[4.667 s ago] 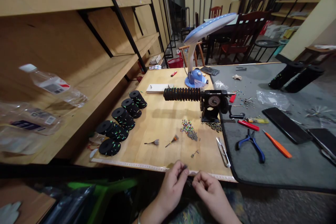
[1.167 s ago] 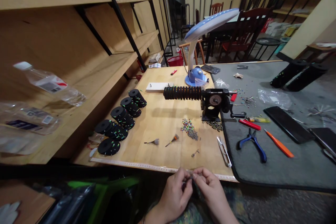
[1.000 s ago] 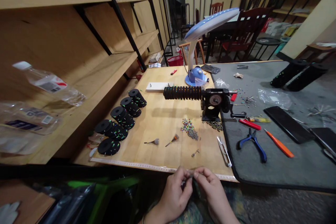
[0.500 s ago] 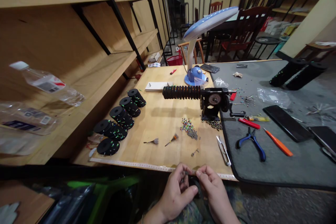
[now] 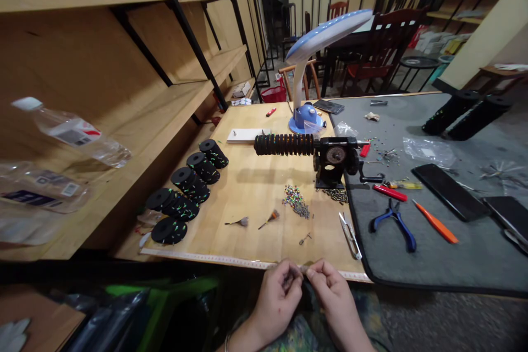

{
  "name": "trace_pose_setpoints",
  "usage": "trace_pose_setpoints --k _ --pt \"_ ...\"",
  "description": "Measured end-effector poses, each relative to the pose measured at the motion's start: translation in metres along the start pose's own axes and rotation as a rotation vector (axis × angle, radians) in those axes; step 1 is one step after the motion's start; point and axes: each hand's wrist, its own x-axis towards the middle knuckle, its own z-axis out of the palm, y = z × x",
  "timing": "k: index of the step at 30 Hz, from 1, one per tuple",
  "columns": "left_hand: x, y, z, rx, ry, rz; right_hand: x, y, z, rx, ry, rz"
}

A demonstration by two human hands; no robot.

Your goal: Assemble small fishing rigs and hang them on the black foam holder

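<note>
Wooden shelving with black metal bars [image 5: 181, 82] fills the left of the room, and a clear plastic bottle with a white cap [image 5: 76, 132] lies on it. Next, along the left edge of the pale wooden worktop [image 5: 239, 192], runs a row of five black cylinders flecked with green [image 5: 191, 184]. Right of these lies a flat white board [image 5: 247, 135] on the far side, with a small greyish feathery tuft [image 5: 239, 222] and an orange-and-dark tuft [image 5: 270, 218] nearer.

At the near edge, the left hand [image 5: 278, 300] has its fingers curled in, thumb and fingertips pinching a tiny greyish item [image 5: 304, 269], too blurred to identify. Beyond are a black ribbed roll [image 5: 284, 144] and a heap of multicoloured beads [image 5: 292, 195]. The right hand [image 5: 336, 300] pinches the same item between thumb and index finger, so it sits between the two hands, just over the edge. Farther back stand a blue-and-white desk lamp [image 5: 325, 37] and a black metal hand-cranked device [image 5: 334, 160] bearing the roll.

Silver metal snips [image 5: 350, 236] lie beside the dark grey mat [image 5: 437, 269], which carries blue-handled pliers [image 5: 406, 234], a slim orange pointed tool [image 5: 438, 224] and, at the far right, two black cylindrical rolls [image 5: 451, 113]
</note>
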Motion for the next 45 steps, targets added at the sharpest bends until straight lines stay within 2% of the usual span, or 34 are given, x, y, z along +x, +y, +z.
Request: trace_pose_setpoints --k 5,8,12,15,19,22,24,29,32,35,39,45 --pt "0.003 0.006 -0.001 -0.012 -0.004 -0.021 0.002 -0.004 0.0 -0.004 -0.025 -0.047" --pt "0.005 0.008 -0.009 0.004 -0.01 -0.018 0.002 -0.004 -0.001 -0.043 -0.125 -0.05" --pt "0.008 0.011 -0.021 0.108 0.0 0.06 0.0 -0.004 0.001 -0.147 -0.227 -0.043" --pt "0.011 0.013 -0.023 0.156 0.03 0.095 -0.003 -0.005 0.004 -0.197 -0.226 -0.083" --pt "0.018 0.013 -0.023 0.116 0.111 0.116 -0.005 -0.004 0.003 -0.233 -0.191 -0.142" --pt "0.025 0.01 -0.031 0.03 0.191 0.068 -0.005 0.002 -0.002 -0.216 -0.164 -0.16" --pt "0.028 0.006 -0.038 -0.09 0.207 0.004 -0.004 0.007 -0.006 -0.135 -0.16 -0.115" --pt "0.025 0.005 -0.041 -0.392 0.048 -0.095 0.002 0.015 -0.008 0.155 -0.173 0.065" --pt "0.02 0.01 -0.032 -0.417 -0.073 -0.146 0.003 0.013 -0.005 0.169 -0.158 0.057" --pt "0.016 0.015 -0.023 -0.374 -0.138 -0.185 0.001 0.007 -0.003 0.126 -0.158 0.039" --pt "0.017 0.018 -0.015 -0.352 -0.124 -0.206 -0.003 -0.002 -0.003 0.034 -0.146 -0.016" --pt "0.02 0.02 -0.01 -0.307 -0.049 -0.128 -0.007 -0.009 -0.006 -0.124 -0.091 -0.166"
